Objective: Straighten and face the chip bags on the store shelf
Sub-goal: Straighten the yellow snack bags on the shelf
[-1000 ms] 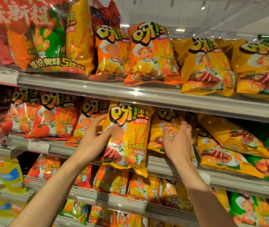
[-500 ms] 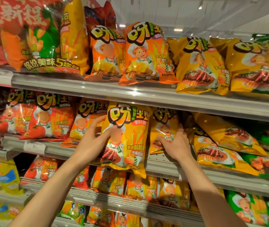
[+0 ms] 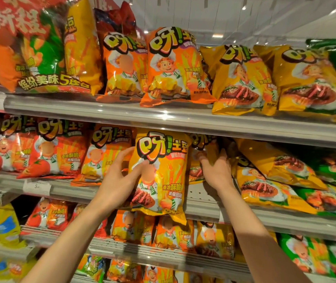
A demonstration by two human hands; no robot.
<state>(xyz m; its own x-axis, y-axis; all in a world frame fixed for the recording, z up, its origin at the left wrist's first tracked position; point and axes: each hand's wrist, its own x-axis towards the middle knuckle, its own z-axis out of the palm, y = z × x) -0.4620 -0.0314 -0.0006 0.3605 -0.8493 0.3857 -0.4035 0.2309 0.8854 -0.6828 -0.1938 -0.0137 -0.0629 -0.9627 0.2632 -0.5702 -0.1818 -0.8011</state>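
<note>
The front yellow chip bag point(image 3: 161, 172) reads "呀!土豆" and "香浓酥脆"; the multipack point(image 3: 46, 58) reads "缤纷美味5连包".

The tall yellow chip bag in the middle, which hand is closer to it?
Left. The left hand holds the tall yellow chip bag's left edge; the right hand is off to its right, on another bag.

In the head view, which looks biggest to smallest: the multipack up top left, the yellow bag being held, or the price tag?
1. Multipack
2. Yellow bag, though it sits nearer the camera, so real size is unsure
3. Price tag
</note>
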